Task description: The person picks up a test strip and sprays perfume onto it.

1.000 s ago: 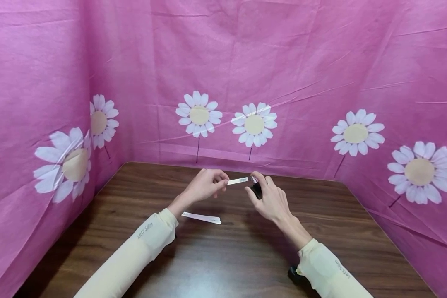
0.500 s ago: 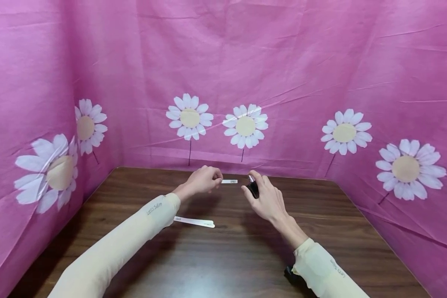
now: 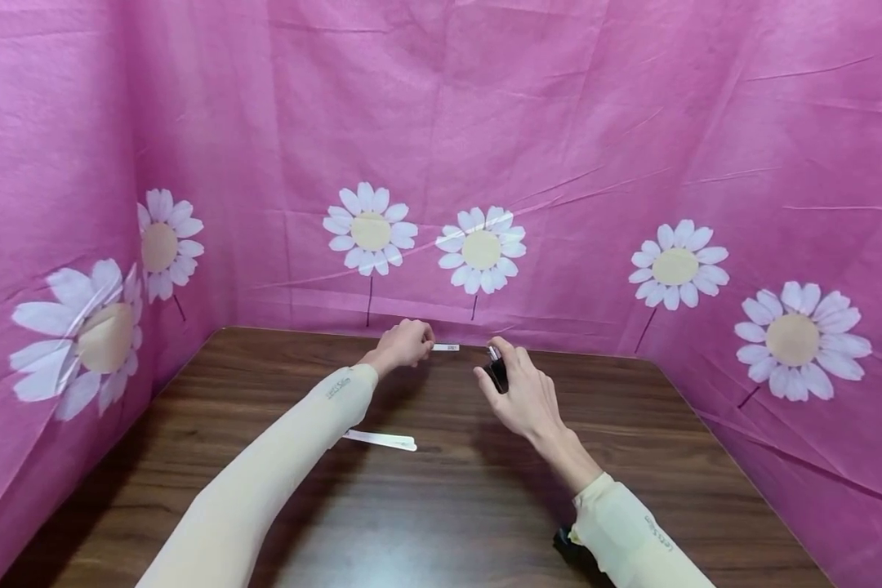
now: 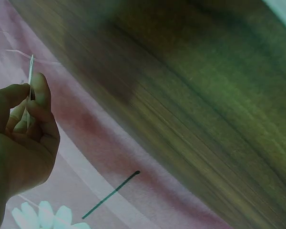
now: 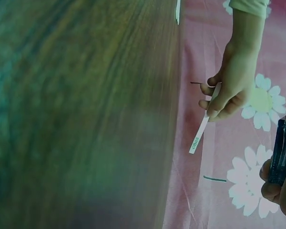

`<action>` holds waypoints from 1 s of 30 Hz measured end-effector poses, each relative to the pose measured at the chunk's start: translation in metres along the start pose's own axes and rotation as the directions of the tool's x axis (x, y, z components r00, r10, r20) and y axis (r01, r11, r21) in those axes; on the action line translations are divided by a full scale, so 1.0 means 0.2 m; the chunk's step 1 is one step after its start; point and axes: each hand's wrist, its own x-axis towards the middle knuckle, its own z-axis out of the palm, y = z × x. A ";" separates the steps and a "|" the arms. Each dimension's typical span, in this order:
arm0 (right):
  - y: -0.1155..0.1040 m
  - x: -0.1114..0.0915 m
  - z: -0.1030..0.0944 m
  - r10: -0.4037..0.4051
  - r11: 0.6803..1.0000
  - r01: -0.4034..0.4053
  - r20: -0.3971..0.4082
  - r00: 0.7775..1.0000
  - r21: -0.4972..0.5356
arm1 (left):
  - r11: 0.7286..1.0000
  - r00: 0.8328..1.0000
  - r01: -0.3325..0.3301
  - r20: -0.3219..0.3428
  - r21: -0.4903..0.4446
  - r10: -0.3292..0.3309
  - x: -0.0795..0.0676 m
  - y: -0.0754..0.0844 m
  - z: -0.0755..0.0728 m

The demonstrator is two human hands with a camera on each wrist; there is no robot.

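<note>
In the head view my left hand [image 3: 406, 343] pinches a narrow white paper strip [image 3: 446, 348] with small dark print near its free end. Seen from the right wrist, the same strip [image 5: 199, 134] sticks out from between thumb and fingers, and the left wrist view shows it edge-on. My right hand [image 3: 525, 396] grips a small dark spray bottle [image 3: 496, 372] with a silvery top, the index finger resting on that top. A short gap separates the strip's printed end from the bottle. Both are held above the table's far part.
More white strips [image 3: 382, 440] lie fanned on the dark wooden table [image 3: 426, 506], partly under the left sleeve. A black object [image 3: 569, 543] sits by the right sleeve, mostly hidden. A pink cloth [image 3: 559, 106] with printed daisies encloses the back and sides.
My left hand has drawn the strip away from the bottle and further toward the back of the table. The right hand keeps its grip on the bottle; the head view has shifted slightly.
</note>
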 end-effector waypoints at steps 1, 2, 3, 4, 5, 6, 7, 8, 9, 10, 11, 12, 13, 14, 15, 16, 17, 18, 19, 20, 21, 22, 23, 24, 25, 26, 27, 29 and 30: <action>0.00 0.00 0.00 -0.002 1.000 0.002 -0.004 1.000 -0.002 | 1.000 1.000 0.010 -0.003 0.005 -0.010 0.01 0.00 0.00; 0.00 0.00 0.00 -0.004 1.000 0.004 -0.008 1.000 -0.003 | 1.000 1.000 0.019 -0.004 0.009 -0.019 0.01 -0.01 -0.01; 0.00 0.00 0.00 -0.005 1.000 0.005 -0.011 1.000 -0.002 | 0.999 1.000 0.027 -0.006 0.016 -0.027 0.02 -0.01 -0.01; 0.00 0.00 0.00 -0.005 1.000 0.005 -0.013 1.000 0.000 | 0.999 0.999 0.034 -0.009 0.021 -0.034 0.03 -0.02 -0.02; 0.00 0.00 0.00 -0.005 1.000 0.005 -0.014 1.000 0.001 | 0.999 0.999 0.043 -0.008 0.033 -0.043 0.03 -0.02 -0.02; 0.00 0.00 0.00 -0.003 1.000 0.003 -0.014 1.000 0.001 | 0.998 0.999 0.052 -0.006 0.044 -0.052 0.04 -0.03 -0.02; 0.00 0.00 0.01 -0.001 1.000 0.001 -0.013 1.000 0.002 | 0.997 0.998 0.062 -0.002 0.056 -0.062 0.04 -0.03 -0.02; 0.00 0.00 0.01 0.002 1.000 -0.002 -0.011 1.000 0.004 | 0.995 0.997 0.073 0.003 0.068 -0.073 0.05 -0.04 -0.01; 0.00 0.00 0.01 0.004 1.000 -0.004 -0.009 1.000 0.004 | 0.993 0.997 0.082 0.006 0.081 -0.083 0.05 -0.05 -0.01; 0.00 0.00 0.01 0.007 1.000 -0.007 -0.007 1.000 0.005 | 0.992 0.996 0.091 0.008 0.091 -0.092 0.06 -0.06 0.00; 0.01 -0.01 0.01 0.009 1.000 -0.009 -0.005 1.000 0.004 | 0.990 0.995 0.100 0.009 0.102 -0.101 0.07 -0.06 0.01; 0.01 -0.01 0.01 0.010 1.000 -0.010 -0.004 1.000 0.005 | 0.988 0.994 0.104 0.009 0.114 -0.105 0.07 -0.07 0.01; 0.01 -0.01 0.01 0.009 1.000 -0.009 -0.002 1.000 0.007 | 0.986 0.994 0.105 0.004 0.129 -0.106 0.08 -0.08 0.02; 0.01 -0.01 0.01 0.008 1.000 -0.008 -0.003 1.000 0.009 | 0.984 0.994 0.105 0.002 0.144 -0.106 0.08 -0.08 0.02; 0.01 -0.01 0.01 0.006 1.000 -0.006 -0.004 1.000 0.011 | 0.982 0.995 0.104 -0.003 0.159 -0.105 0.08 -0.09 0.02; 0.01 -0.01 0.01 0.004 1.000 -0.003 -0.006 1.000 0.013 | 0.979 0.995 0.103 -0.009 0.177 -0.103 0.08 -0.09 0.03; 0.01 -0.01 0.01 0.000 1.000 0.001 -0.008 1.000 0.013 | 0.975 0.995 0.103 -0.015 0.197 -0.102 0.08 -0.09 0.03; 0.01 -0.01 0.01 -0.005 1.000 0.005 -0.010 1.000 0.014 | 0.971 0.995 0.104 -0.021 0.215 -0.102 0.08 -0.10 0.03; 0.01 -0.01 0.01 -0.010 1.000 0.010 -0.013 1.000 0.014 | 0.967 0.994 0.106 -0.027 0.234 -0.102 0.08 -0.10 0.04; 0.01 -0.01 0.01 -0.014 1.000 0.014 -0.016 1.000 0.014 | 0.963 0.994 0.109 -0.030 0.248 -0.105 0.08 -0.10 0.04; 0.01 -0.01 0.01 -0.017 1.000 0.017 -0.018 1.000 0.013 | 0.959 0.994 0.111 -0.035 0.261 -0.105 0.08 -0.10 0.04; 0.01 -0.01 0.01 -0.018 1.000 0.019 -0.020 1.000 0.011 | 0.956 0.994 0.112 -0.036 0.273 -0.106 0.08 -0.10 0.05; 0.01 -0.01 0.01 -0.019 1.000 0.019 -0.021 1.000 0.009 | 0.952 0.994 0.111 -0.039 0.284 -0.105 0.08 -0.10 0.05; 0.01 -0.01 0.01 -0.019 1.000 0.019 -0.022 1.000 0.011 | 0.950 0.994 0.111 -0.040 0.294 -0.104 0.09 -0.10 0.05; 0.01 -0.01 0.01 -0.018 1.000 0.018 -0.022 1.000 0.010 | 0.947 0.994 0.109 -0.042 0.302 -0.101 0.09 -0.11 0.06; 0.01 -0.01 0.01 -0.017 1.000 0.017 -0.021 1.000 0.011 | 0.945 0.994 0.108 -0.044 0.307 -0.099 0.10 -0.11 0.06; 0.01 -0.01 0.01 -0.016 1.000 0.017 -0.021 1.000 0.012 | 0.943 0.994 0.107 -0.046 0.314 -0.098 0.10 -0.11 0.07; 0.01 0.00 0.01 -0.017 1.000 0.018 -0.021 1.000 0.013 | 0.941 0.994 0.105 -0.055 0.322 -0.092 0.11 -0.12 0.07; 0.01 0.00 0.01 -0.019 1.000 0.019 -0.020 1.000 0.013 | 0.941 0.994 0.105 -0.059 0.322 -0.090 0.11 -0.12 0.07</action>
